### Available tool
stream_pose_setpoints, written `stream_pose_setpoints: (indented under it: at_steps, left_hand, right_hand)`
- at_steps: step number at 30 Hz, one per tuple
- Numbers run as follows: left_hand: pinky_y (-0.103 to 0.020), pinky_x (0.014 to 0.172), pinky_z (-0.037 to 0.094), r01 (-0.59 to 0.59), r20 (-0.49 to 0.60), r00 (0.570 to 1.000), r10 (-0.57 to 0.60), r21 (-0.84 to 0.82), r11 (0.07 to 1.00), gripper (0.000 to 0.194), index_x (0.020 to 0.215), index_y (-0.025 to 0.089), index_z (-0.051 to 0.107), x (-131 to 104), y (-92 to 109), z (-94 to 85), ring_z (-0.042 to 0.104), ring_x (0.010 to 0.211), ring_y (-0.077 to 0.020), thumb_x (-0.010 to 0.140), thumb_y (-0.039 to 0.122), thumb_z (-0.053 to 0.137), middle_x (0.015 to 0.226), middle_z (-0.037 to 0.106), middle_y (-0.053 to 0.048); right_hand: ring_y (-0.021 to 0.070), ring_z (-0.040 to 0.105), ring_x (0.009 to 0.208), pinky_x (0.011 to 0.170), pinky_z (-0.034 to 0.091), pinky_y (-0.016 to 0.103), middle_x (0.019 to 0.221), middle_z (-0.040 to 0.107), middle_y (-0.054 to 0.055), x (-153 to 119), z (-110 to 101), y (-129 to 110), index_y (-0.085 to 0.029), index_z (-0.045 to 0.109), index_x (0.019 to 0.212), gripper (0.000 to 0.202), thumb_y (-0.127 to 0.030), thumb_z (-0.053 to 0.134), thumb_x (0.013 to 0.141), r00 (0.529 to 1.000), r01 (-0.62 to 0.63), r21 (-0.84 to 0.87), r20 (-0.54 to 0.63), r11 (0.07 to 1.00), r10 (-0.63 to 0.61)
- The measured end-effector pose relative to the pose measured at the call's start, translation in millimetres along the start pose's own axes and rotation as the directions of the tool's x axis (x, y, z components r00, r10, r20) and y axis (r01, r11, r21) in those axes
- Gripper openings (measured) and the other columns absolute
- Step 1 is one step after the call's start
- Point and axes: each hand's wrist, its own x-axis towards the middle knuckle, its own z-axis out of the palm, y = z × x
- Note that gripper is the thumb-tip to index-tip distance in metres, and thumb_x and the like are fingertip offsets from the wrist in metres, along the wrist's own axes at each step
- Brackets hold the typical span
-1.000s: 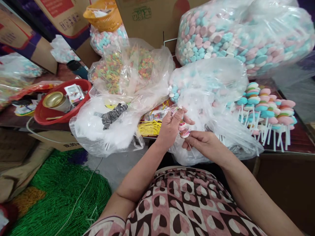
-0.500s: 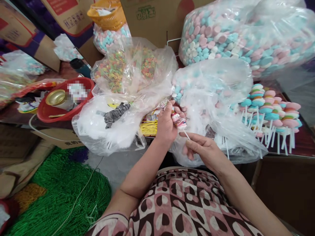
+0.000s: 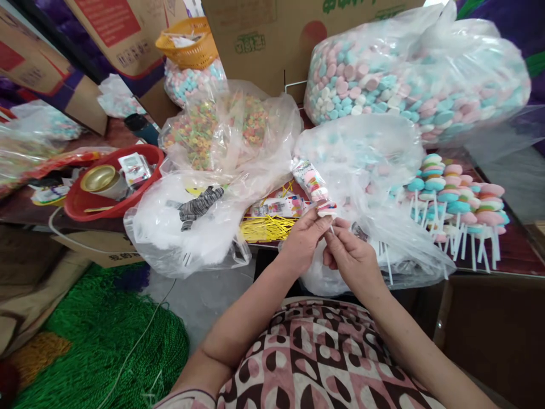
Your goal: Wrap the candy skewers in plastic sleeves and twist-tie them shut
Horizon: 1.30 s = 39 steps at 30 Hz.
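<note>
A candy skewer (image 3: pixel 314 183) in a clear printed wrapper slants up and left from my hands. My left hand (image 3: pixel 305 234) pinches the wrapper's lower end. Close beside it, my right hand (image 3: pixel 349 250) has its fingers closed on the white stick under the candy. Yellow twist ties (image 3: pixel 268 228) and flat printed wrappers (image 3: pixel 279 207) lie just left of my hands. To the right, unwrapped marshmallow skewers (image 3: pixel 462 199) are piled with their white sticks pointing toward me.
Large clear bags of pink and blue marshmallows (image 3: pixel 353 79) stand at the back right. A bag of ring candies (image 3: pixel 200 128), a plastic bag with a striped cloth (image 3: pixel 200 204) and a red basin (image 3: pixel 91 207) are on the left. Green cord (image 3: pixel 140 335) lies below.
The wrapped candy now stands out beyond my left hand, which has moved down to its lower end. Both hands have come together at the stick. The view has shifted slightly.
</note>
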Motion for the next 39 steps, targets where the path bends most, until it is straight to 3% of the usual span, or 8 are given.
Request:
stream_pose_setpoints:
  at_steps: [3, 9, 14, 17, 20, 27, 35, 39]
  left_hand:
    - [-0.022, 0.033, 0.033, -0.011, -0.014, 1.000, 0.011, -0.017, 1.000, 0.033, 0.098, 0.020, 0.064, 2.3, -1.1, 0.7, 0.048, 0.040, -0.0075, 0.077, 0.045, 0.071, 0.081, 0.071, -0.002]
    - [-0.022, 0.039, 0.039, -0.026, -0.025, 0.999, 0.024, -0.068, 0.997, 0.038, 0.096, 0.019, 0.061, 5.3, 0.9, 1.3, 0.061, 0.052, -0.0147, 0.074, 0.048, 0.073, 0.076, 0.072, -0.003]
    - [-0.026, 0.067, 0.051, -0.106, -0.075, 0.992, 0.101, -0.056, 0.993, 0.024, 0.083, 0.018, 0.064, 5.7, 2.6, -5.2, 0.068, 0.071, -0.0167, 0.077, 0.039, 0.071, 0.064, 0.069, -0.001]
    - [-0.029, 0.082, 0.049, -0.161, -0.064, 0.985, 0.159, -0.015, 0.987, 0.018, 0.081, 0.018, 0.065, 4.0, 5.5, -9.5, 0.065, 0.070, -0.0139, 0.082, 0.036, 0.067, 0.061, 0.066, 0.001]
    - [-0.030, 0.078, 0.049, -0.128, -0.008, 0.992, 0.128, -0.020, 0.992, 0.019, 0.079, 0.018, 0.065, 1.8, 6.2, -8.4, 0.060, 0.061, -0.0130, 0.081, 0.037, 0.068, 0.056, 0.061, 0.002]
    - [-0.030, 0.068, 0.047, -0.051, 0.055, 0.997, 0.053, -0.039, 0.998, 0.026, 0.081, 0.019, 0.067, -1.4, 0.4, 0.2, 0.056, 0.055, -0.0133, 0.077, 0.044, 0.072, 0.053, 0.058, 0.002]
    - [-0.027, 0.061, 0.045, -0.021, 0.062, 0.998, 0.025, -0.065, 0.998, 0.033, 0.075, 0.018, 0.061, -1.5, -3.5, 4.4, 0.053, 0.051, -0.0112, 0.074, 0.049, 0.073, 0.052, 0.057, 0.003]
    - [-0.024, 0.051, 0.042, -0.009, 0.021, 1.000, 0.011, -0.060, 0.998, 0.033, 0.075, 0.019, 0.058, -0.9, -10.3, 4.8, 0.048, 0.043, -0.0093, 0.076, 0.049, 0.072, 0.045, 0.048, 0.007]
  right_hand:
    - [0.0143, 0.055, 0.046, 0.051, 0.045, 0.027, 0.053, 0.060, 0.000, 0.5, -1.4, 0.3, -0.022, 0.057, 0.073, 0.039, -0.049, 0.044, 0.097, 0.998, 0.068, -0.130, 0.002, 0.989, -0.068]
    - [0.0157, 0.056, 0.044, 0.051, 0.042, 0.028, 0.050, 0.060, 0.000, 3.6, -1.8, -2.4, -0.022, 0.063, 0.082, 0.035, -0.043, 0.039, 0.098, 0.989, 0.151, -0.291, 0.046, 0.945, -0.144]
    - [0.0154, 0.059, 0.046, 0.050, 0.044, 0.027, 0.052, 0.063, 0.001, 5.4, -17.9, -7.6, -0.022, 0.063, 0.067, 0.042, -0.046, 0.045, 0.095, 0.974, 0.188, -0.259, 0.171, 0.947, -0.147]
    - [0.0161, 0.063, 0.054, 0.054, 0.048, 0.028, 0.064, 0.070, 0.001, 8.8, -34.9, -10.9, -0.022, 0.071, 0.082, 0.031, -0.047, 0.055, 0.092, 0.989, 0.132, -0.204, -0.039, 0.970, -0.143]
    - [0.0172, 0.065, 0.063, 0.060, 0.052, 0.030, 0.079, 0.074, 0.003, 14.7, -40.0, -14.4, -0.023, 0.072, 0.099, 0.024, -0.041, 0.063, 0.087, 0.941, 0.142, -0.185, -0.279, 0.973, -0.190]
    - [0.0154, 0.063, 0.067, 0.065, 0.051, 0.029, 0.085, 0.072, 0.004, 21.6, -25.3, -15.2, -0.023, 0.071, 0.090, 0.014, -0.027, 0.058, 0.089, 0.877, 0.279, -0.422, -0.254, 0.862, -0.408]
    - [0.0160, 0.062, 0.062, 0.064, 0.049, 0.029, 0.073, 0.068, 0.002, 23.1, -25.7, -9.8, -0.023, 0.066, 0.077, 0.014, -0.021, 0.055, 0.086, 0.855, 0.264, -0.532, -0.257, 0.804, -0.451]
    - [0.0171, 0.062, 0.063, 0.066, 0.049, 0.030, 0.069, 0.066, 0.003, 20.6, -22.5, -12.0, -0.024, 0.062, 0.074, 0.014, -0.020, 0.053, 0.083, 0.850, 0.261, -0.568, -0.248, 0.780, -0.465]
